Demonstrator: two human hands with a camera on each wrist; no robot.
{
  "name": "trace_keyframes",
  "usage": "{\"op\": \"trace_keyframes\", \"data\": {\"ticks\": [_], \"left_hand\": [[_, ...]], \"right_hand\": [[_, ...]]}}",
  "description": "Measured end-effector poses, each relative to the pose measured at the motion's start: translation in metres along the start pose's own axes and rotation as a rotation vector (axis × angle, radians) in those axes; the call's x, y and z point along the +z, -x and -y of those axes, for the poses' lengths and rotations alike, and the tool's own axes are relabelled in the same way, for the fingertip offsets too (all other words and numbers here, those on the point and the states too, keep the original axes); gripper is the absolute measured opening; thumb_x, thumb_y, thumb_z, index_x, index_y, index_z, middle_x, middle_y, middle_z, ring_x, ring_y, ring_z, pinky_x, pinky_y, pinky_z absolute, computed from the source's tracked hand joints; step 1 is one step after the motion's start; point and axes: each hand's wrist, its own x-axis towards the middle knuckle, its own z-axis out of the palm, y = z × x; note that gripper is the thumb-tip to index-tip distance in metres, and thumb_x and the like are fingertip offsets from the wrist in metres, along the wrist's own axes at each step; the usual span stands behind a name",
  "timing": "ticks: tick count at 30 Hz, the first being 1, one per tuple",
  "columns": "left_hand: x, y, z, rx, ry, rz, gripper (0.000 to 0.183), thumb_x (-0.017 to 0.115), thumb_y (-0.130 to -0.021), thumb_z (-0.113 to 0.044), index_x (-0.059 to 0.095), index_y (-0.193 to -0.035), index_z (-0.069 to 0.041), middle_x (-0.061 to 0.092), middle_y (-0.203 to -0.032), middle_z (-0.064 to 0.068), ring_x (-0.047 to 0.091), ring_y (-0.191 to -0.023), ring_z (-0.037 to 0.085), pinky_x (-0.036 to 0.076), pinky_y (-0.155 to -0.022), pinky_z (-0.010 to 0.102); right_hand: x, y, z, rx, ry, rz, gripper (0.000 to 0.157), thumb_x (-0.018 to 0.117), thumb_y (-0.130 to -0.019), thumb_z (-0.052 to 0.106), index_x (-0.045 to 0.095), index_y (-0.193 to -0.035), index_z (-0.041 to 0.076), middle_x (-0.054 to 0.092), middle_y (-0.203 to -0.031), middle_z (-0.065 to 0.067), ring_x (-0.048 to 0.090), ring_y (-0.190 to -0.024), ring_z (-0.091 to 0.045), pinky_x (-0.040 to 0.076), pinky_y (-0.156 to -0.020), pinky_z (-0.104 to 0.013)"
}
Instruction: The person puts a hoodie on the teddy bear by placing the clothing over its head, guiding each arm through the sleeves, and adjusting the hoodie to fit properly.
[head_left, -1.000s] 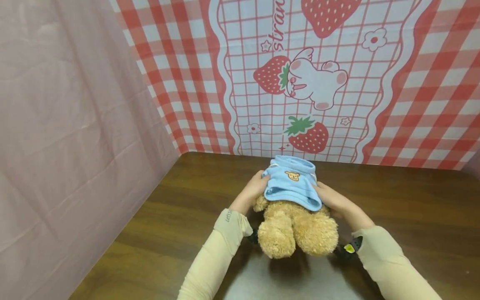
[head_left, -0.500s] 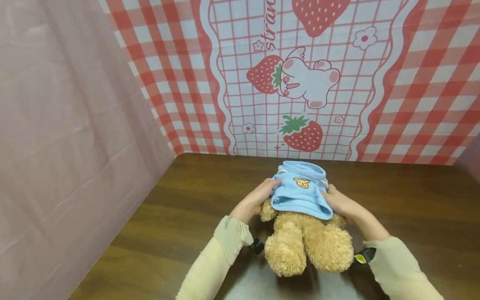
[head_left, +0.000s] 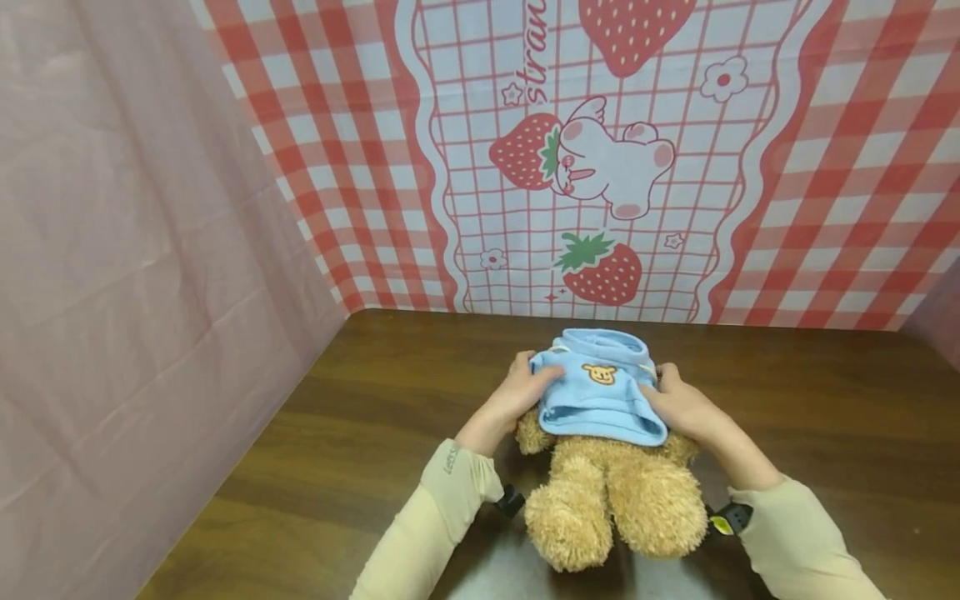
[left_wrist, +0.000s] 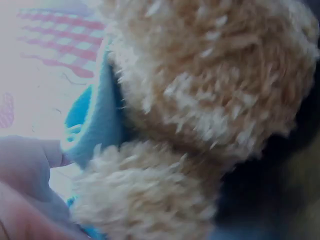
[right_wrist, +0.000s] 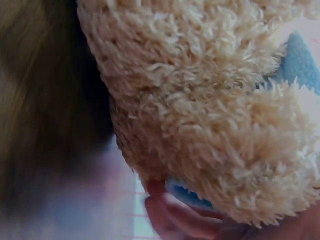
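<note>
A curly tan plush bear [head_left: 652, 500] lies with its thick legs toward me. Over its upper body is a small light-blue shirt [head_left: 600, 417] with a bear-face patch [head_left: 601, 374]; the bear's head is hidden behind it. My left hand [head_left: 516, 396] grips the shirt's left side, thumb on the front, beside the bear's arm [head_left: 532, 435]. On the opposite side my right hand [head_left: 686, 407] holds the shirt the same way. Fur fills the left wrist view, next to the shirt's hem [left_wrist: 100, 120]. In the right wrist view, curled fingers [right_wrist: 187, 220] show below the fur.
The brown wooden table [head_left: 360, 450] extends to both sides of the bear. A red-checked strawberry cloth [head_left: 360, 167] hangs behind it, and a pale pink curtain [head_left: 150, 292] stands at the left. Dark straps [head_left: 731, 518] circle the wrists.
The bear, shirt and both hands sit lower in the head view than a second ago, nearer me. The bear's left-side arm shows more, and the shirt front lies flatter. Both hands keep their hold.
</note>
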Motion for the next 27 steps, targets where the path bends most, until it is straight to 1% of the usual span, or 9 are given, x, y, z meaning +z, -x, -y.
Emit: {"op": "trace_keyframes", "data": {"ticks": [3,6,8,11,14,16,19,22,27], "left_hand": [[-0.009,0.006,-0.008,0.112,-0.229,-0.113,0.068,0.058,-0.085,-0.038,0.029,-0.138,-0.005,0.024,-0.144,0.015,0.027,-0.131,0.031,0.031,-0.102,0.044],[-0.017,0.013,-0.016,0.265,-0.387,-0.169,0.051,0.061,-0.085,-0.033,0.047,-0.127,-0.006,0.036,-0.137,0.011,0.036,-0.124,0.027,0.036,-0.098,0.041],[-0.02,0.017,-0.02,0.36,-0.446,-0.174,0.035,0.062,-0.085,-0.028,0.058,-0.113,-0.009,0.05,-0.123,0.007,0.047,-0.112,0.022,0.041,-0.091,0.034],[-0.021,0.021,-0.023,0.474,-0.524,-0.102,0.019,0.065,-0.083,-0.025,0.063,-0.098,-0.013,0.058,-0.101,0.0,0.054,-0.092,0.015,0.044,-0.078,0.024],[-0.019,0.024,-0.022,0.53,-0.647,0.024,0.021,0.067,-0.081,-0.03,0.062,-0.096,-0.016,0.059,-0.095,-0.004,0.054,-0.088,0.009,0.043,-0.076,0.019],[-0.016,0.025,-0.022,0.534,-0.724,0.101,0.029,0.069,-0.079,-0.036,0.061,-0.099,-0.017,0.057,-0.1,-0.005,0.053,-0.088,0.007,0.043,-0.076,0.018],[-0.014,0.026,-0.021,0.514,-0.789,0.158,0.036,0.069,-0.077,-0.041,0.059,-0.104,-0.019,0.053,-0.107,-0.005,0.05,-0.089,0.006,0.042,-0.075,0.019],[-0.012,0.024,-0.02,0.524,-0.809,0.159,0.03,0.068,-0.08,-0.036,0.062,-0.103,-0.019,0.054,-0.105,-0.004,0.051,-0.087,0.007,0.042,-0.074,0.02],[-0.012,0.017,-0.02,0.565,-0.802,0.06,0.011,0.066,-0.082,-0.026,0.067,-0.089,-0.017,0.058,-0.087,-0.006,0.052,-0.078,0.006,0.041,-0.069,0.018]], "right_hand": [[-0.002,0.001,0.003,-0.068,0.06,-0.155,0.067,0.042,-0.093,0.038,0.019,-0.13,-0.014,0.039,-0.122,-0.038,0.044,-0.109,-0.048,0.039,-0.086,-0.053],[-0.003,0.004,0.008,-0.191,0.104,-0.351,0.05,0.049,-0.092,0.026,0.035,-0.124,-0.01,0.048,-0.11,-0.029,0.049,-0.099,-0.041,0.04,-0.08,-0.051],[-0.003,0.006,0.012,-0.276,0.137,-0.455,0.033,0.051,-0.091,0.019,0.047,-0.114,-0.005,0.051,-0.102,-0.021,0.052,-0.09,-0.034,0.041,-0.075,-0.047],[-0.003,0.008,0.017,-0.388,0.198,-0.534,0.013,0.057,-0.087,0.01,0.059,-0.097,0.002,0.055,-0.09,-0.011,0.053,-0.078,-0.023,0.042,-0.067,-0.039],[-0.003,0.01,0.02,-0.431,0.261,-0.482,0.006,0.063,-0.084,0.008,0.063,-0.09,0.009,0.058,-0.082,-0.004,0.053,-0.072,-0.016,0.043,-0.063,-0.034],[-0.003,0.01,0.021,-0.432,0.305,-0.398,0.007,0.065,-0.083,0.012,0.064,-0.09,0.012,0.059,-0.081,0.0,0.054,-0.071,-0.013,0.043,-0.062,-0.033],[-0.002,0.01,0.021,-0.418,0.351,-0.274,0.014,0.067,-0.082,0.022,0.063,-0.093,0.014,0.059,-0.083,0.002,0.053,-0.074,-0.012,0.042,-0.063,-0.032],[-0.002,0.009,0.019,-0.427,0.373,-0.212,0.026,0.07,-0.079,0.031,0.061,-0.096,0.014,0.058,-0.088,0.002,0.053,-0.079,-0.012,0.043,-0.068,-0.034],[-0.006,0.011,0.02,-0.48,0.386,-0.147,0.039,0.074,-0.074,0.033,0.059,-0.103,0.012,0.058,-0.099,-0.002,0.056,-0.091,-0.018,0.045,-0.077,-0.039]]}}
